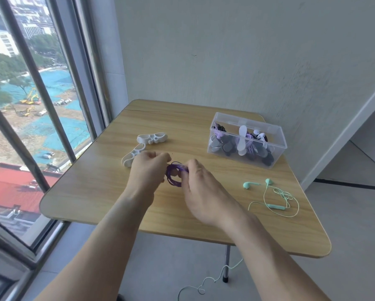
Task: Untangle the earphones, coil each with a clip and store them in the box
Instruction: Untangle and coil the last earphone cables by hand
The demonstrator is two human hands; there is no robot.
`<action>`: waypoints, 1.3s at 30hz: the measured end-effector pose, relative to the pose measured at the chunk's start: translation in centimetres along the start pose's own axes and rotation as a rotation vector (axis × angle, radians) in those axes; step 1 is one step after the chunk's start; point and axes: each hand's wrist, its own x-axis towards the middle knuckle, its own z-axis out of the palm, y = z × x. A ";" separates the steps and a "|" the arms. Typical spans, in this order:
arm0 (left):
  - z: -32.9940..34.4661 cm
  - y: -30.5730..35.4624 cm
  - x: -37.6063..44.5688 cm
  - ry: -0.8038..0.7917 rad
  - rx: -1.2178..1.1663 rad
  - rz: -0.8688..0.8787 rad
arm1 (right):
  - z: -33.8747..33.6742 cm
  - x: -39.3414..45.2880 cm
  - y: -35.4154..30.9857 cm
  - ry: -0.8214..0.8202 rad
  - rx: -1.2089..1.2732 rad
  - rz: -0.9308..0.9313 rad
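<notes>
A purple earphone cable (175,174) is wound into a small coil above the middle of the wooden table (95,192). My left hand (146,170) pinches the coil's left side and my right hand (200,192) grips its right side. Mint-green earphones (273,196) lie loose on the table at the right, their cable trailing over the front edge to the floor. Two white clips (152,137) (131,156) rest behind my left hand. A clear plastic box (246,140) at the back right holds several coiled earphones.
A large window (30,105) runs along the left of the table. A grey wall stands behind it. The table's single leg (226,263) shows below the front edge, beside the hanging mint cable (210,279).
</notes>
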 end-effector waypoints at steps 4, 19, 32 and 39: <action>-0.8 -1.7 2.3 0.241 0.558 0.257 | -0.3 -0.1 0.1 -0.024 -0.009 0.038; -2.4 -1.8 3.6 0.058 0.610 0.264 | -3.4 0.0 1.6 0.027 0.100 0.020; -0.4 0.0 -1.6 -0.487 -0.022 0.082 | -4.6 -0.1 2.4 0.078 0.237 -0.020; 0.1 0.0 -2.3 -0.519 -0.133 0.117 | -4.7 -0.2 1.9 0.160 0.210 -0.060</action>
